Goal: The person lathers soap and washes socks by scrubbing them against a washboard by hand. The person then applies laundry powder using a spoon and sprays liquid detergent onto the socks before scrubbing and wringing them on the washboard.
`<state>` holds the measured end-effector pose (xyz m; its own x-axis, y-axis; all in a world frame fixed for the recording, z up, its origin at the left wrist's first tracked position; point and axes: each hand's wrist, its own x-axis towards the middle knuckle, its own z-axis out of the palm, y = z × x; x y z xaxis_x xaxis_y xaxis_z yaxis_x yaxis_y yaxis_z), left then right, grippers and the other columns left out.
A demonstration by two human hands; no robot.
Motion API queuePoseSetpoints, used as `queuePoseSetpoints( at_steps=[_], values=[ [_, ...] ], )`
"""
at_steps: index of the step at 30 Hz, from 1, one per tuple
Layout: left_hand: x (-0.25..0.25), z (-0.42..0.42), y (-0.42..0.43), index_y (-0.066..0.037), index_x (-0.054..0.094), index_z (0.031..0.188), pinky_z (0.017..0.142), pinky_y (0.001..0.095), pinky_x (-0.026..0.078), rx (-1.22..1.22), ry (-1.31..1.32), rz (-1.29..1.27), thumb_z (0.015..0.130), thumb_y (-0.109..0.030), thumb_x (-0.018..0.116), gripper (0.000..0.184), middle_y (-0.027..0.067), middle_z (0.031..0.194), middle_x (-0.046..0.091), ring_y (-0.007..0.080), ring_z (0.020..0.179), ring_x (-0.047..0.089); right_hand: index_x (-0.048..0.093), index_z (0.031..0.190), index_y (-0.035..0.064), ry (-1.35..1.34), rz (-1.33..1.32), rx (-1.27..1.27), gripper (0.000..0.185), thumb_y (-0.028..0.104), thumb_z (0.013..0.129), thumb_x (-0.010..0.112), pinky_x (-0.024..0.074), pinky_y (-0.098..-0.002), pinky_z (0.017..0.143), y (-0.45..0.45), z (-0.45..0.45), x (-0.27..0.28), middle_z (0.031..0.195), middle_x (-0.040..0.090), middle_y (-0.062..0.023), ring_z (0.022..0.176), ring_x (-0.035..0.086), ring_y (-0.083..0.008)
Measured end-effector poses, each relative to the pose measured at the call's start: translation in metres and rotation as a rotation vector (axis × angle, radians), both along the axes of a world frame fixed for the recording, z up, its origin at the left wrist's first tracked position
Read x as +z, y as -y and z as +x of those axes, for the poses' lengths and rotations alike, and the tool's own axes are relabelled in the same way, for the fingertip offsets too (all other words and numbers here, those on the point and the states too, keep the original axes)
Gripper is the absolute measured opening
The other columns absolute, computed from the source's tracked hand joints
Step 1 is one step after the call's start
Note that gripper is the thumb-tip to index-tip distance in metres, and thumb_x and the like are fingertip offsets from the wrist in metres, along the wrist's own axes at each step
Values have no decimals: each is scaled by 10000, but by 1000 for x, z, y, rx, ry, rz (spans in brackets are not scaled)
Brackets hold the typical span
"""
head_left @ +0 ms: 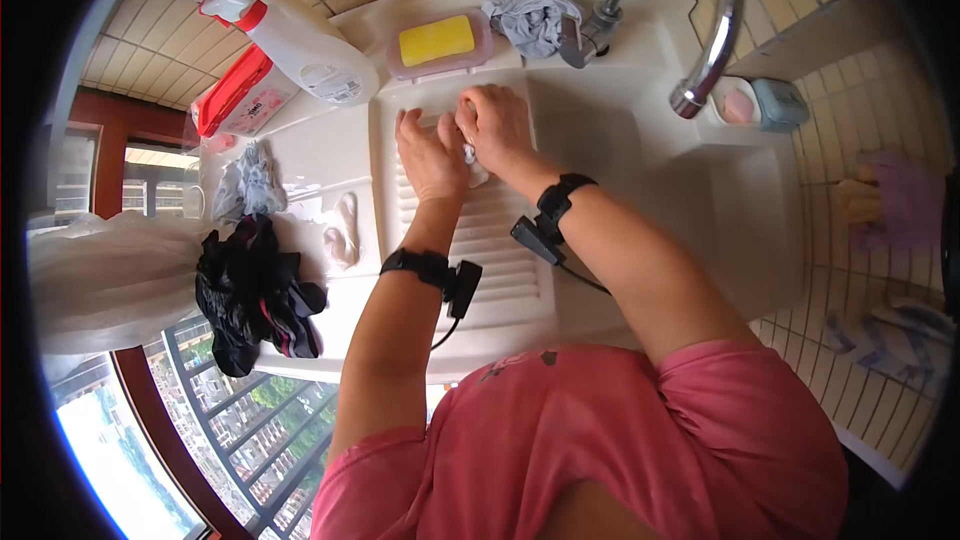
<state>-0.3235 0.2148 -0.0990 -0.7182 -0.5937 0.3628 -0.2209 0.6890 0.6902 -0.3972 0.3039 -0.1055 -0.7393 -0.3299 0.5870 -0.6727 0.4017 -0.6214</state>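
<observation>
Both hands are over the ribbed washboard (490,270) of a white sink, close together near its upper end. My right hand (495,125) is closed, its fingers curled round a small white cloth (474,168) that shows beneath and between the hands. Beside it, my left hand (432,155) has bent fingers, with the thumb side against the cloth; how firmly it grips is hidden. A yellow soap bar (437,40) lies in a pinkish tray just beyond the hands. A crumpled grey-blue cloth (530,22) sits right of the tray.
At the back left stand a white spray bottle (310,55) and a red-and-white pack (245,95). Black clothing (255,295), a light blue cloth (250,183) and a small white cloth (342,230) lie left. A faucet (690,95) hangs over the basin (660,210); a soap dish (738,108) is right.
</observation>
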Motion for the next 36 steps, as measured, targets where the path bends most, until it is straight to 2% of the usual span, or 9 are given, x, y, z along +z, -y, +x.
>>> queuePoseSetpoints(
  at_steps=[5, 6, 7, 9, 16, 19, 26, 32, 36],
  values=[
    [-18, 58, -60, 56, 354, 1459, 1113, 424, 361, -55, -159, 629, 1059, -426, 448, 633, 249, 1420, 461, 359, 1339, 443, 651, 1136, 13, 373, -377, 216, 274, 196, 934, 622, 489, -416, 926, -40, 73, 14, 1093, 683, -160, 1039, 628, -344],
    [24, 59, -76, -31, 379, 1483, 1097, 386, 404, -27, -109, 971, 1055, -558, 376, 679, 138, 1479, 431, 288, 1322, 485, 634, 1198, 10, 630, -487, 265, 325, 225, 955, 613, 474, -407, 984, -48, 82, 21, 1208, 651, -177, 1132, 610, -339],
    [47, 56, -80, -31, 379, 1483, 1097, 386, 404, -39, -110, 966, 1055, -558, 376, 679, 138, 1479, 431, 288, 1322, 485, 634, 1198, 10, 622, -494, 260, 325, 225, 955, 613, 474, -407, 984, -56, 83, 31, 1208, 651, -177, 1132, 610, -339],
    [75, 56, -83, -52, 439, 1444, 1053, 380, 451, -323, -108, 1484, 1039, -623, 344, 706, 118, 1401, 522, 252, 1266, 540, 627, 1243, 22, 277, -453, 304, 381, 275, 959, 628, 457, -421, 1021, -79, 84, 51, 1222, 646, -166, 1177, 593, -347],
    [127, 47, -130, -64, 569, 1301, 1006, 410, 504, -644, -59, 1906, 989, -716, 342, 758, 109, 1260, 630, 262, 1178, 612, 505, 1417, 57, -265, 189, 489, 768, 434, 815, 795, 426, -446, 1083, -184, 58, 145, 1336, 561, -170, 1269, 529, -357],
    [120, 38, -154, -76, 581, 1258, 980, 402, 515, -714, 0, 1988, 1004, -652, 386, 660, 108, 1187, 652, 253, 1132, 629, 572, 1297, 59, -98, -39, 575, 625, 340, 798, 821, 516, -414, 924, -204, 60, 146, 1209, 610, -158, 1111, 612, -343],
    [114, 28, -195, -125, 619, 1083, 843, 380, 557, -590, 56, 2161, 947, -714, 454, 627, 73, 1020, 666, 220, 956, 666, 599, 1020, 96, 37, -210, 361, 401, 260, 748, 845, 508, -437, 756, -221, 70, 137, 918, 603, -86, 833, 620, -339],
    [106, 17, -204, -105, 611, 1133, 885, 381, 544, -544, 36, 1963, 977, -627, 446, 570, 85, 1070, 664, 230, 1003, 658, 617, 931, 13, 22, -329, 199, 274, 199, 813, 779, 517, -369, 690, -215, 64, 122, 830, 639, -131, 728, 634, -295],
    [97, 8, -204, -92, 606, 1166, 914, 382, 535, -474, 1, 1718, 998, -569, 441, 533, 93, 1104, 662, 237, 1034, 652, 628, 843, -6, 290, -465, 49, 262, 224, 840, 753, 511, -324, 659, -208, 61, 128, 779, 669, -133, 638, 612, -254]
  ],
)
